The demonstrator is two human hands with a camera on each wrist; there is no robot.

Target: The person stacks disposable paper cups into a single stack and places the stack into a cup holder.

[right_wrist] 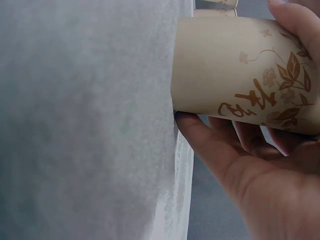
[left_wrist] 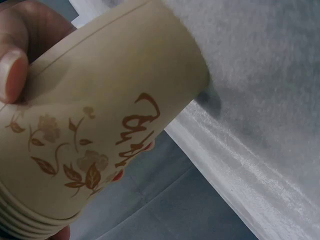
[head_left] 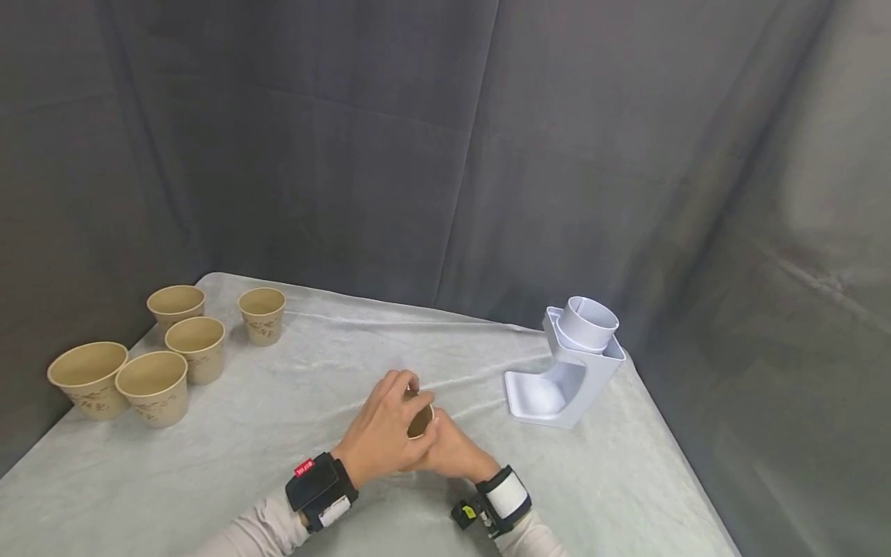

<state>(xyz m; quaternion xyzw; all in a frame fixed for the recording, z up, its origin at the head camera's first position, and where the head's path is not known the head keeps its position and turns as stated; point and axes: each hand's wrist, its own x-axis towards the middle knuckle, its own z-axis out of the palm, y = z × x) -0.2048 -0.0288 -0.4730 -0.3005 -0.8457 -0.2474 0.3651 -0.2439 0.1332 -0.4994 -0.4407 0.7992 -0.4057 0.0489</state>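
Note:
A stack of nested beige paper cups (left_wrist: 115, 100) with brown floral print stands near the table's front; several stacked rims show in the left wrist view. From above, my left hand (head_left: 390, 425) grips the stack at its rim, fingers on the far side and thumb on the near side. My right hand (head_left: 455, 449) holds the same cups (right_wrist: 225, 65) from the right, low on the side, its fingers curving behind the wall. The cup's dark opening (head_left: 421, 422) shows between my left fingers in the head view.
Several single paper cups (head_left: 153, 387) stand upright at the left of the cloth-covered table (head_left: 334, 371), one cup (head_left: 262, 317) apart toward the back. At the right is a white plastic stand (head_left: 585, 379) with a round tube (head_left: 588, 323) on top. Grey curtains (head_left: 348, 155) surround the table.

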